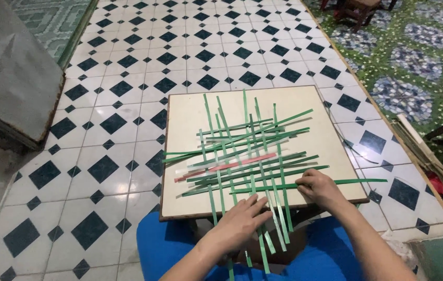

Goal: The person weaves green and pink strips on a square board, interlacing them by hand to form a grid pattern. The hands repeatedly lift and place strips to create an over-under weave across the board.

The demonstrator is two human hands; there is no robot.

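My left hand [239, 221] lies flat, fingers spread, pinning thin green plastic strips [247, 156] at the cream square board's [190, 112] near edge; right hand [319, 188] pinches one crosswise strip—I'd keep tension even.

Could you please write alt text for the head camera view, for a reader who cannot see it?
A person's left hand presses flat on green strips woven loosely across a square cream board, while the right hand pinches one crosswise strip. A single pink strip lies among them, and the board sits on a diamond-patterned tiled floor.
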